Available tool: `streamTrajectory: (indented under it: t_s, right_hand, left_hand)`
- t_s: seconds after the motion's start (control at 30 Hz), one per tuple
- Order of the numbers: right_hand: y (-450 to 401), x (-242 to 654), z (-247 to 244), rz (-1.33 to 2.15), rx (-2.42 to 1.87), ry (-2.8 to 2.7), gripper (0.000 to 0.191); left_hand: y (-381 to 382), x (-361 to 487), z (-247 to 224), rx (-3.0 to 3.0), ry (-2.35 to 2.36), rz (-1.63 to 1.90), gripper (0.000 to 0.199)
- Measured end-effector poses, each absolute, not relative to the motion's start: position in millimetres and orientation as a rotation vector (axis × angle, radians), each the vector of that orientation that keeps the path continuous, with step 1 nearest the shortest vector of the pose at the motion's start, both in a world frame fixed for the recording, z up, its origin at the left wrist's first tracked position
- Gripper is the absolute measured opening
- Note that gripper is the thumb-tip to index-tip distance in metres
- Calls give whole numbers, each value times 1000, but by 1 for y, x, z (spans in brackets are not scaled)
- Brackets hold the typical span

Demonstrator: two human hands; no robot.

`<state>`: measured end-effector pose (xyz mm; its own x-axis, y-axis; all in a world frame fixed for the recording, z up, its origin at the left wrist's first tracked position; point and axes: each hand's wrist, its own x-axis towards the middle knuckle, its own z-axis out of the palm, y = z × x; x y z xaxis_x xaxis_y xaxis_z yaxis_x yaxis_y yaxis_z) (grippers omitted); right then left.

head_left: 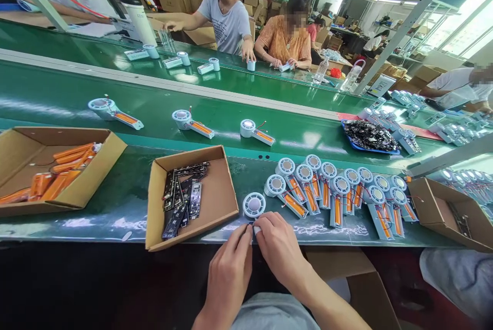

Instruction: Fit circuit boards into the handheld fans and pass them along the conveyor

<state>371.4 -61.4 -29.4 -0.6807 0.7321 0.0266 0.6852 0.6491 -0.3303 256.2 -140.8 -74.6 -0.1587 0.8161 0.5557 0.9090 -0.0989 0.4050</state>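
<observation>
I've got both hands pinched on one small fan unit (254, 205) at the near edge of the green worktop (127, 194). Left hand (230, 274) and right hand (278, 249) close fingertips on its handle end; round head lies flat just beyond them. Looks like the fitting step, prob. seating a part in the handle, can't see which. Next move, I'd judge, needs a board from the box of circuit boards (184, 197) just left, or setting the unit w/ the row of done fans (339, 194) at right. No readable labels or brands anywhere.
</observation>
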Motion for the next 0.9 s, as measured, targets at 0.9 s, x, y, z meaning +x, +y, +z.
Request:
streamTrajectory:
  t_s: [0.9]
  right_hand:
    - [-24, 391, -28, 782, -743, -2569, 20]
  left_hand:
    - [-114, 215, -57, -2351, -2298, -1728, 27]
